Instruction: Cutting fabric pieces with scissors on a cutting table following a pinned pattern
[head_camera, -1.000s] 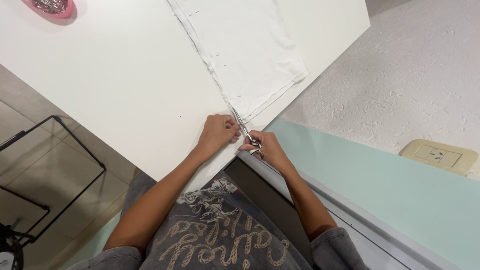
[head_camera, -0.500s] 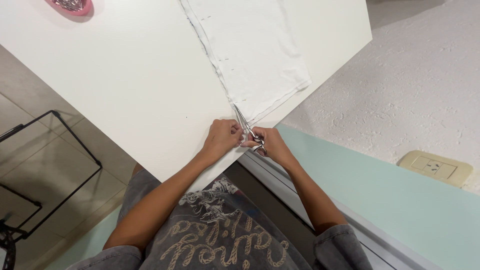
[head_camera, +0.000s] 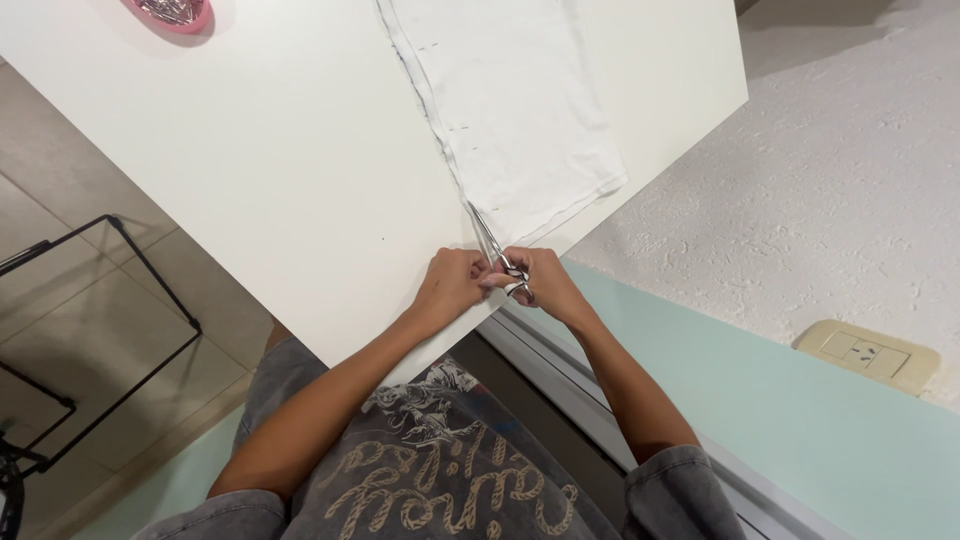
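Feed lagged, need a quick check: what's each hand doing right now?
Left hand: closed, fingers pinching the near edge of the white fabric.
Right hand: closed on the scissors, blades pointing into the fabric.

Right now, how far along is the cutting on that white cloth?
Barely begun. The scissors, gripped in the right hand with the left hand alongside, have their blades at the near end of the white cloth. The long pinned seam edge beyond the blades looks uncut.
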